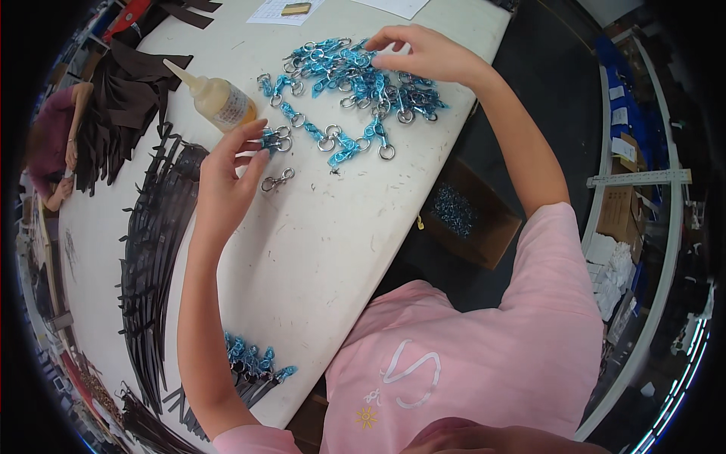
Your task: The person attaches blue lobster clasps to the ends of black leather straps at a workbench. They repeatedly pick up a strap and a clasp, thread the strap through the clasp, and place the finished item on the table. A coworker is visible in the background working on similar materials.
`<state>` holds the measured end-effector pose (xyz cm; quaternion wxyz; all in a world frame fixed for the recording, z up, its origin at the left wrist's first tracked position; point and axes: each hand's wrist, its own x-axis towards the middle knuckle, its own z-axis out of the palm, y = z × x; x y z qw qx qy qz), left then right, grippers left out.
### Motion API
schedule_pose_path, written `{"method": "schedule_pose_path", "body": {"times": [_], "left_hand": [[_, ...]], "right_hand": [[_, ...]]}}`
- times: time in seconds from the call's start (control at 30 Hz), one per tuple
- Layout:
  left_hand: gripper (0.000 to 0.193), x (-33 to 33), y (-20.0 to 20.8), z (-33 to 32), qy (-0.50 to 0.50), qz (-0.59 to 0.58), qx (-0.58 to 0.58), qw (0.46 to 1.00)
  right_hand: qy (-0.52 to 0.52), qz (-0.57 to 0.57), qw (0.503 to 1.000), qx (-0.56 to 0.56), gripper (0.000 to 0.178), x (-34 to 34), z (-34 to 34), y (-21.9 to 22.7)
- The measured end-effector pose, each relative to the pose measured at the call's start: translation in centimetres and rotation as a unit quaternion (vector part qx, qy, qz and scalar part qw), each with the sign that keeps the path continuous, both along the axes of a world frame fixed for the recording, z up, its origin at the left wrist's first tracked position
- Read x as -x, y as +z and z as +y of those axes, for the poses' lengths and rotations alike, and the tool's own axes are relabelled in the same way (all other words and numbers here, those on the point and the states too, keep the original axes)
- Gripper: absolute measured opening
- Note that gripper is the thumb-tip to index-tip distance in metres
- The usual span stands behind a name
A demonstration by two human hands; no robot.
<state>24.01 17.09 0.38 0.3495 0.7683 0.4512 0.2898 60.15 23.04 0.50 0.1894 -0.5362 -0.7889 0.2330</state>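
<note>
My left hand (229, 178) is closed, its fingertips around a few blue-wrapped metal swivel clasps (277, 139) whose rings stick out to the right. Just below them on the white table lies an unwrapped silver swivel clasp (277, 179). My right hand (423, 54) reaches over a pile of blue-wrapped swivel clasps (355, 72), thumb and fingers curved but apart, fingertips at the pile's upper edge. A loose line of wrapped clasps (327, 138) trails from the pile. Behind my left hand stands a glue bottle (224, 104) with a pointed nozzle.
Black straps (147, 265) lie left of my forearm, with brown strips (125, 106) beyond. More straps with blue-wrapped ends (257, 359) lie near the table's front. A cardboard box (484, 227) of small metal parts is beside the table. Another person (57, 144) is at far left.
</note>
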Motion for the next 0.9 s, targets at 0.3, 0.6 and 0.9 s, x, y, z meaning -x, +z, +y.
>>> {"method": "schedule_pose_path", "body": {"times": [0.3,0.6,0.9], "left_hand": [[0.071,0.5,0.2,-3.4,-0.019,0.222,-0.074,0.972],[0.061,-0.7,-0.5,-0.5,0.027,0.206,-0.023,0.978],[0.03,0.5,-1.7,0.7,0.066,0.097,0.072,0.99]], "right_hand": [[0.001,-0.134,0.985,-0.105,0.065,2.9,-6.1,-1.8],[-0.081,0.045,0.994,-0.052,0.028,3.4,-0.6,-2.8],[-0.123,0.378,0.909,0.128,0.017,-2.3,4.2,-2.0]]}}
